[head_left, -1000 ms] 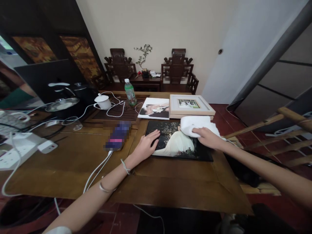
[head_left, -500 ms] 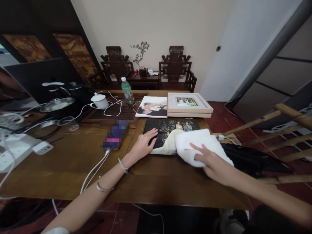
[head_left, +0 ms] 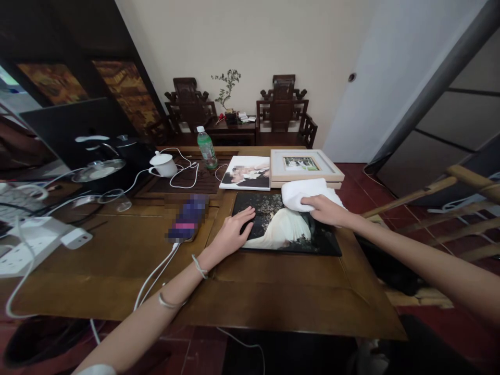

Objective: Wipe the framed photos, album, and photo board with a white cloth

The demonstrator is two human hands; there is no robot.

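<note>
A dark wedding photo panel [head_left: 287, 234] lies flat on the wooden table [head_left: 273, 297] in front of me. My left hand [head_left: 233, 229] rests with fingers outstretched on the panel's left edge. Fingers of my right hand [head_left: 326, 209] grip a folded white towel [head_left: 297, 194], which presses on the panel's upper right part and hides the couple pictured there. The towel's far side comes up against the front of the light wooden picture frames [head_left: 332, 174], which are stacked behind the panel.
Behind the panel lies a white-edged photo print [head_left: 248, 174]. Left of it stand a green-labelled bottle [head_left: 206, 148] and a white lidded cup [head_left: 163, 165]. A phone [head_left: 187, 219] with white cables lies left of my arm; a power strip [head_left: 33, 242] sits far left. A bamboo chair [head_left: 414, 200] stands at right.
My right hand has moved the towel away from me, from the panel's right middle to its upper right edge, uncovering the lower right. My left hand stays in place.
</note>
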